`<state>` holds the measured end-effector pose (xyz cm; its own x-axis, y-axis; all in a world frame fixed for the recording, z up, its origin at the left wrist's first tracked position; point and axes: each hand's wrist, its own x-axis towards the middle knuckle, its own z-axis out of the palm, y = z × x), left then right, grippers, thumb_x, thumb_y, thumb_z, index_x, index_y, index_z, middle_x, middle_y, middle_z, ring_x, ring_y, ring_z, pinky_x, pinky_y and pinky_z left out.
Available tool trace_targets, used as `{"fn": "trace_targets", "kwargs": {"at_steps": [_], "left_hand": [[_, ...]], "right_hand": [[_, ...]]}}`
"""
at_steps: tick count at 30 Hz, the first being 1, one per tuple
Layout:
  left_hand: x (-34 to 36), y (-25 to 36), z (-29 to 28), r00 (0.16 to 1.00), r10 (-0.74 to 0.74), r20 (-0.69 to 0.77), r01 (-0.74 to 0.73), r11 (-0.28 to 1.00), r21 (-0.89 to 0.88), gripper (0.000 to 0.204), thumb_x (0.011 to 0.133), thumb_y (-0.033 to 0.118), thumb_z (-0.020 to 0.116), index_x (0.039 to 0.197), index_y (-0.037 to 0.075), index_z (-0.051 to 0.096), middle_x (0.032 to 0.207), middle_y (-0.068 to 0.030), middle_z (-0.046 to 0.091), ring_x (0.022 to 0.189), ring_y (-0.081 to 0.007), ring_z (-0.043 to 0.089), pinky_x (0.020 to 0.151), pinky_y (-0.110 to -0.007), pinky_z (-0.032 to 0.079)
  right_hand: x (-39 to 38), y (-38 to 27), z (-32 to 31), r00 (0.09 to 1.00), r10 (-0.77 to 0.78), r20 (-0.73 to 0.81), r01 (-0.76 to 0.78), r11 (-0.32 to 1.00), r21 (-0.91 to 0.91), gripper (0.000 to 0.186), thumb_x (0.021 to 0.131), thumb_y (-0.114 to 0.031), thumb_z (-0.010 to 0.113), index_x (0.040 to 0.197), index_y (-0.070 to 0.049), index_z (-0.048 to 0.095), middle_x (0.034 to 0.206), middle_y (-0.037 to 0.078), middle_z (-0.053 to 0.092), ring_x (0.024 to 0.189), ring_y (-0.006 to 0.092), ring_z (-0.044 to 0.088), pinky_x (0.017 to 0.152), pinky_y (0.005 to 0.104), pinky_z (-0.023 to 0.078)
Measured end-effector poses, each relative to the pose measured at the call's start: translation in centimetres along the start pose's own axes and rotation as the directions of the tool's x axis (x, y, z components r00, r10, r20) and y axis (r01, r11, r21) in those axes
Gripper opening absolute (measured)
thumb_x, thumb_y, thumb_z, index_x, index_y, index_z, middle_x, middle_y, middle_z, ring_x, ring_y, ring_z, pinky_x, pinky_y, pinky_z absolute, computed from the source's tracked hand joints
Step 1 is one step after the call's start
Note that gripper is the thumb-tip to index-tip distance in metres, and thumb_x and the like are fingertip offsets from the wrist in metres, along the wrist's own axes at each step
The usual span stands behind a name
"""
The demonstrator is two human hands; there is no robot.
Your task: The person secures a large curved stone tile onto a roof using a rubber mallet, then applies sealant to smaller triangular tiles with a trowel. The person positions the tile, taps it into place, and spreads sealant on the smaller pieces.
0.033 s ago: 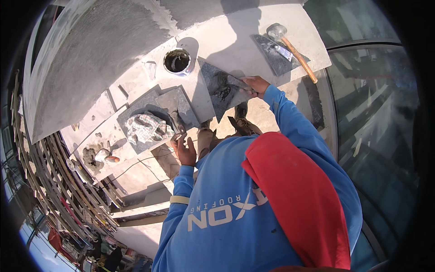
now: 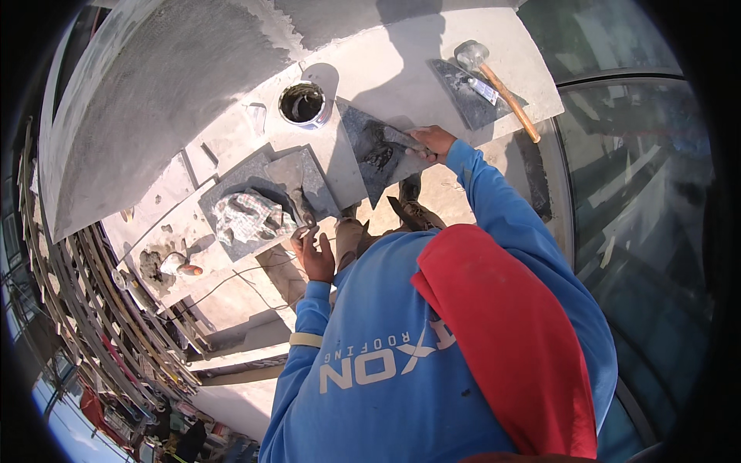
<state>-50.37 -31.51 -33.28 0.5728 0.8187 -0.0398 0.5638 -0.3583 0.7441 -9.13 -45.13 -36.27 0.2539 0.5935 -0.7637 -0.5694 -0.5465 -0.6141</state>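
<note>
My right hand is closed around a grey, paste-smeared trowel, which lies over a dark stone tile. Dark paste sits on that tile beside the blade. To the left, my left hand has its fingers curled at the handle end of a broad-bladed scraper. The scraper's blade rests on grey stone pieces, and a checked cloth lies beside its handle. A bucket with dark residue inside stands beyond the tile.
At the far right a mallet with a wooden handle and a small tube lie on another dark tile. An orange-handled tool rests by wet mortar at left. A cable crosses below; glass panels border the right.
</note>
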Motion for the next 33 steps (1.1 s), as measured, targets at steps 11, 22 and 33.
{"fn": "trace_targets", "kwargs": {"at_steps": [11,22,33], "left_hand": [[-1.6,-0.6,1.7,0.985,-0.145,-0.092,0.138,0.988,-0.075,0.025,0.090,0.007,0.070,0.115,0.003,0.069,0.126,-0.0184,0.052,0.113,-0.0339,0.056,0.096,-0.042,0.047],[4.9,-0.2,2.9,0.997,-0.037,-0.070,0.054,0.964,0.259,0.062,0.088,0.026,0.076,0.133,-0.008,0.050,0.116,-0.0241,0.056,0.111,-0.0439,0.054,0.098,-0.051,0.045],[7.8,-0.2,1.9,0.984,-0.168,-0.052,0.176,0.916,0.361,0.039,0.088,0.023,0.064,0.110,-0.006,0.053,0.111,-0.0266,0.056,0.104,-0.0459,0.059,0.095,-0.054,0.048]], "right_hand": [[-6.8,-2.0,4.4,0.833,-0.543,0.109,0.262,0.212,-0.941,0.040,0.101,-0.026,0.058,0.139,-0.018,0.065,0.109,0.022,0.063,0.098,0.0413,0.064,0.094,0.0465,0.051],[-6.7,-1.1,5.9,0.923,-0.344,0.172,0.251,0.200,-0.947,0.038,0.102,-0.024,0.055,0.138,-0.021,0.064,0.118,0.023,0.061,0.106,0.0415,0.063,0.093,0.0474,0.052],[-8.2,-0.2,1.6,0.972,-0.234,0.012,0.229,0.938,-0.261,0.043,0.109,-0.024,0.046,0.149,-0.009,0.053,0.094,0.013,0.067,0.065,0.0111,0.054,0.057,0.0275,0.048]]}}
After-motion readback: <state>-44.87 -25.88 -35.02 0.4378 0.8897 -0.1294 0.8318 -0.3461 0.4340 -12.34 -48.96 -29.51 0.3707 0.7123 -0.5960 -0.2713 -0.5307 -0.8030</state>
